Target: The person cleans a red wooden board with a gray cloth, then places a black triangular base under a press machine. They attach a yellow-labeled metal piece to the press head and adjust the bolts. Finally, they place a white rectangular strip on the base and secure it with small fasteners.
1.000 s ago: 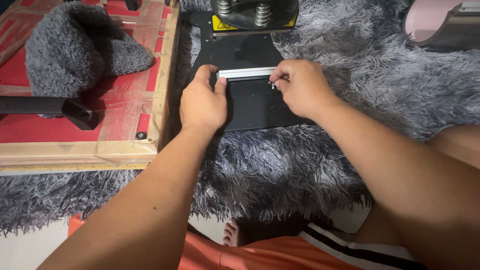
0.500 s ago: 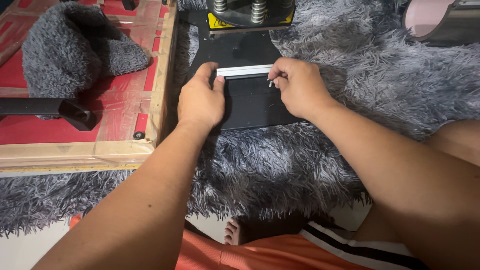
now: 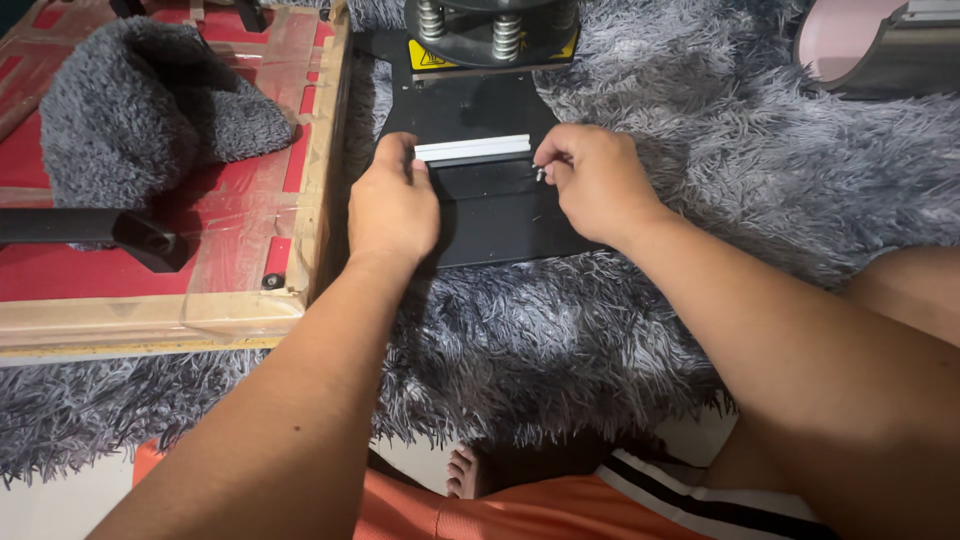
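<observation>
Right now white bar [image 3: 472, 148] lies crosswise on black base plate [image 3: 500, 205], long axis left-right. Your left hand [image 3: 392, 205] pins its left end, fingers curled narrow. Your right hand [image 3: 597, 182] pinches small screw [image 3: 540, 173] just below bar's right end.

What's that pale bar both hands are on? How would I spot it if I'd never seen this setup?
Start at the shaggy grey rug and find the black flat plate lying on it, below the sprung press. Across that plate lies a slim silver-white bar, with the left hand at one end and the right hand at the other. It is the only light, straight strip on the dark plate.
</observation>
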